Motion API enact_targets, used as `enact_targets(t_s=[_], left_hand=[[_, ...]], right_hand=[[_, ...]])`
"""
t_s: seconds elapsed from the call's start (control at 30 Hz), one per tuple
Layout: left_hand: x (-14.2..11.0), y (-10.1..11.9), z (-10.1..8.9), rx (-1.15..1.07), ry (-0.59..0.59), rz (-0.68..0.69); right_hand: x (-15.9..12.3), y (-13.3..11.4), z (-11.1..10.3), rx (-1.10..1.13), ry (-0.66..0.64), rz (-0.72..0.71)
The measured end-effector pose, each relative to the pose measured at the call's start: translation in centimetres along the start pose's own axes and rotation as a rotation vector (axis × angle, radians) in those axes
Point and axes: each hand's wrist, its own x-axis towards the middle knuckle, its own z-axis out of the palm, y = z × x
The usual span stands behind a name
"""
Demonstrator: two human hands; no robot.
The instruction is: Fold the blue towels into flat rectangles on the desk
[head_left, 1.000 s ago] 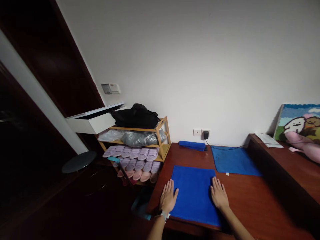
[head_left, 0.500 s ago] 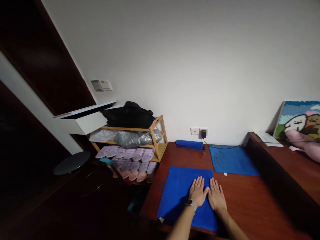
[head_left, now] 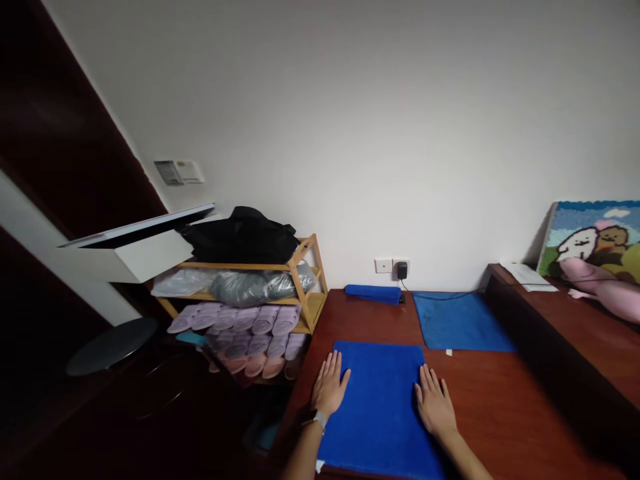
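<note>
A dark blue towel (head_left: 380,407) lies flat on the red-brown wooden table (head_left: 495,407) right in front of me. My left hand (head_left: 329,392) rests flat on the towel's left edge with fingers stretched out. My right hand (head_left: 435,405) lies flat on its right edge, fingers spread. Neither hand holds anything. A watch band shows on my left wrist.
A lighter blue towel (head_left: 460,321) lies spread further back, and a rolled blue towel (head_left: 373,293) sits by the wall socket with a plugged charger (head_left: 401,270). Left of the table stands a wooden rack (head_left: 260,300) with slippers and bags. A raised ledge (head_left: 555,333) with a picture is at the right.
Half a second ago both hands lay together at the towel's middle right. Now they have slid apart to its left and right edges. The camera view has shifted slightly.
</note>
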Motion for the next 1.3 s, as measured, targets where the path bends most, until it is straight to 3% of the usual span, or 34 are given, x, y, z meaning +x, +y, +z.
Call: enact_targets(t_s=[0.2, 0.33, 0.4, 0.5, 0.6, 0.67, 0.77, 0.87, 1.13, 1.2, 1.3], left_hand=[[0.0, 0.1, 0.3, 0.029, -0.021, 0.003], [0.6, -0.3, -0.7, 0.062, -0.114, -0.007], [1.3, 0.8, -1.2, 0.071, -0.095, 0.003], [2.8, 5.6, -1.3, 0.006, -0.048, 0.144], [3.8, 13.2, -0.1, -0.164, -0.111, 0.373], [4.1, 17.7, 1.0, -0.236, -0.134, 0.420], [4.2, 20.5, 2.2, -0.256, -0.137, 0.405], [4.1, 18.2, 2.2, -0.262, -0.131, 0.396], [5.1, 2.6, -0.3, -0.028, -0.118, 0.084], [5.2, 0.4, -0.2, -0.014, -0.082, 0.036], [5.2, -0.7, 0.3, -0.029, -0.043, 0.019]], right_hand=[[4.6, -0.2, -1.7, 0.084, 0.036, -0.019], [6.2, -0.7, -1.0, 0.083, 0.045, -0.011], [6.3, -0.7, -0.3, 0.066, 0.068, -0.014], [6.2, -0.5, 0.2, 0.071, 0.086, -0.032], [6.3, -0.1, 0.3, 0.087, 0.089, -0.059], [6.3, 0.2, 0.5, 0.075, 0.075, -0.093], [6.3, 0.4, 0.6, 0.030, 0.058, -0.119], [6.3, 0.2, 0.6, -0.003, 0.066, -0.093], [6.5, -0.1, 1.0, 0.021, 0.092, -0.032], [6.6, -0.1, 0.9, 0.005, 0.089, -0.024], [6.6, -0.3, 0.4, -0.012, 0.059, -0.004]])
